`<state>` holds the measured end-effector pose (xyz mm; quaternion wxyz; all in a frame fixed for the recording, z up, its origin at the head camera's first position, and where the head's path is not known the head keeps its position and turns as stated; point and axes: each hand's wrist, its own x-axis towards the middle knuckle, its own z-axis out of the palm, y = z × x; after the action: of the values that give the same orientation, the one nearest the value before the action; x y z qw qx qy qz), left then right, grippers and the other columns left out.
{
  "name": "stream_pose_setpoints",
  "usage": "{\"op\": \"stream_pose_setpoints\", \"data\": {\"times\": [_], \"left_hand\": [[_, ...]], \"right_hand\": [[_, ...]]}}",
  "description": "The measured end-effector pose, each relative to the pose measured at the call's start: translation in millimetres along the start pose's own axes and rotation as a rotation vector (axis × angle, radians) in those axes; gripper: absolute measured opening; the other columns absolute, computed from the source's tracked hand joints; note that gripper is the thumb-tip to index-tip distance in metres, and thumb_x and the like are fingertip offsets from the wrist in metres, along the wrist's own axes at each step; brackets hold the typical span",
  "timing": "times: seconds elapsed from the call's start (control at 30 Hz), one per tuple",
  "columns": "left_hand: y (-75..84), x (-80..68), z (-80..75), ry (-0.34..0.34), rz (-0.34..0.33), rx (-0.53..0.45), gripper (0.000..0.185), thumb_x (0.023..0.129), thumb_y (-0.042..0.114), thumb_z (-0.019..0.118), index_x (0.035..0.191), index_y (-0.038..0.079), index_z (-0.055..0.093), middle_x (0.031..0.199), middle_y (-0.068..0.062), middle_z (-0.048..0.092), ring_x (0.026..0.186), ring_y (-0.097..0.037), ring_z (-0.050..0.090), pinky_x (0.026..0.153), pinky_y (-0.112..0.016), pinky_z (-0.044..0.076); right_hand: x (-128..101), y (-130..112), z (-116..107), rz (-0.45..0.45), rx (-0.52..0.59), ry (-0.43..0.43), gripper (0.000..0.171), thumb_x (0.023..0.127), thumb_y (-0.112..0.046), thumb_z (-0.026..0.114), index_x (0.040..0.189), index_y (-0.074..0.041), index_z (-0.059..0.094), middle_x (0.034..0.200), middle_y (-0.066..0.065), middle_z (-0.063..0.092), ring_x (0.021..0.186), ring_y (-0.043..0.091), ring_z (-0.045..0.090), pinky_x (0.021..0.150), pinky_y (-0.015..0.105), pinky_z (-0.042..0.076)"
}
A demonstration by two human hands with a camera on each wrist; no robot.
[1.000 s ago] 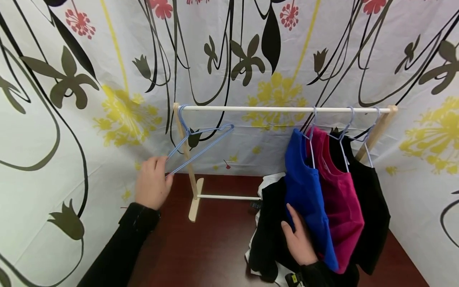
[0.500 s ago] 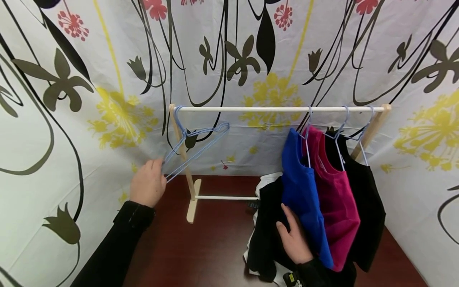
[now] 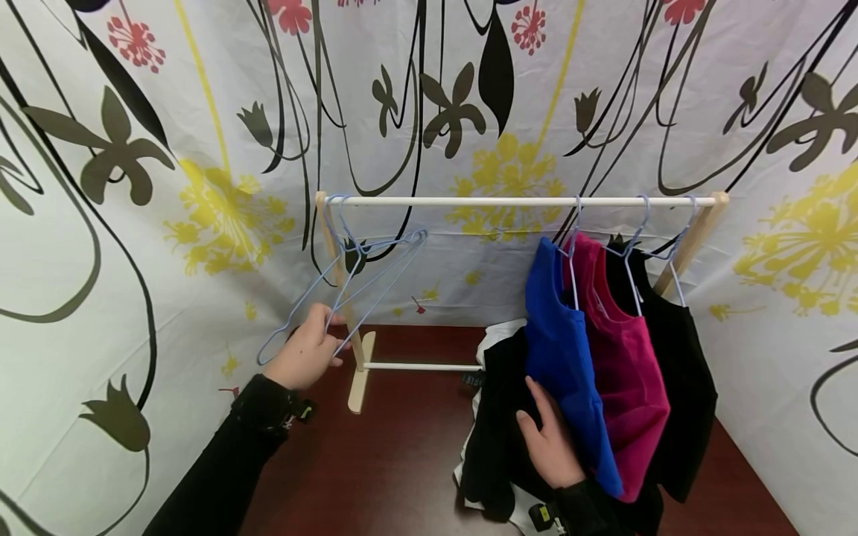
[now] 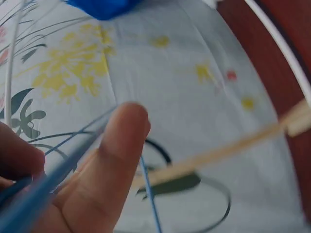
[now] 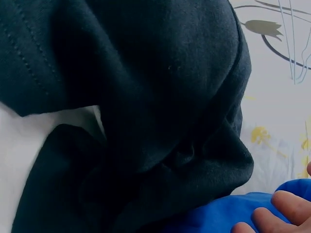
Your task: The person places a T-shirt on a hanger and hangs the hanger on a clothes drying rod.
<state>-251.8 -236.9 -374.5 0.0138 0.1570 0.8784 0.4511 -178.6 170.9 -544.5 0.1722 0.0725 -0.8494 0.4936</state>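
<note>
Left hand (image 3: 307, 351) holding hanger (image 3: 380, 293) by near corner, long axis slanting away rightward; right hand (image 3: 553, 445) staying farther, fingers straight.

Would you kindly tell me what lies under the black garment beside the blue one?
White fabric pokes out at some edges of the black garment, and the lower white bar disappears there. The rest underneath is covered and cannot be seen.
</note>
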Motion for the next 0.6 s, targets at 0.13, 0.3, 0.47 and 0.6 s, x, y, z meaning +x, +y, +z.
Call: {"op": "stream_pose_setpoints", "data": {"times": [0.13,0.3,0.47,0.6], "left_hand": [[1.2,3.1,3.1,-0.041,-0.051,-0.083,0.033,0.098,-0.002,0.029,0.131,0.002,0.030,0.135,-0.023,0.052,0.090,-0.033,0.067,0.074,-0.042,0.054],[3.3,4.5,11.9,0.043,0.006,-0.050,0.033,0.098,-0.004,0.030,0.130,0.004,0.030,0.127,-0.021,0.056,0.074,-0.034,0.060,0.063,-0.039,0.049],[4.5,-4.0,28.4,0.109,0.054,-0.043,0.027,0.103,0.001,0.037,0.130,0.005,0.035,0.128,-0.019,0.058,0.077,-0.033,0.063,0.059,-0.037,0.050],[4.5,-14.5,45.4,0.110,0.051,-0.083,0.026,0.105,0.010,0.047,0.130,0.009,0.038,0.125,-0.012,0.060,0.074,-0.024,0.064,0.059,-0.035,0.050]], "right_hand": [[0.0,-0.1,1.7,-0.015,-0.006,0.008,0.056,0.104,-0.011,0.055,0.156,-0.005,0.035,0.157,0.026,0.032,0.145,0.046,0.026,0.111,0.047,0.021],[-0.1,0.5,3.8,-0.009,-0.004,0.008,0.056,0.104,-0.011,0.056,0.156,-0.008,0.035,0.157,0.025,0.033,0.145,0.044,0.026,0.111,0.044,0.022],[0.7,-0.4,4.5,-0.001,0.012,0.003,0.056,0.105,-0.012,0.055,0.157,-0.009,0.035,0.158,0.023,0.033,0.145,0.043,0.026,0.112,0.039,0.022],[2.7,1.0,2.7,0.002,0.017,0.015,0.056,0.104,-0.011,0.055,0.156,-0.007,0.035,0.158,0.023,0.033,0.145,0.042,0.026,0.110,0.023,0.019]]}}
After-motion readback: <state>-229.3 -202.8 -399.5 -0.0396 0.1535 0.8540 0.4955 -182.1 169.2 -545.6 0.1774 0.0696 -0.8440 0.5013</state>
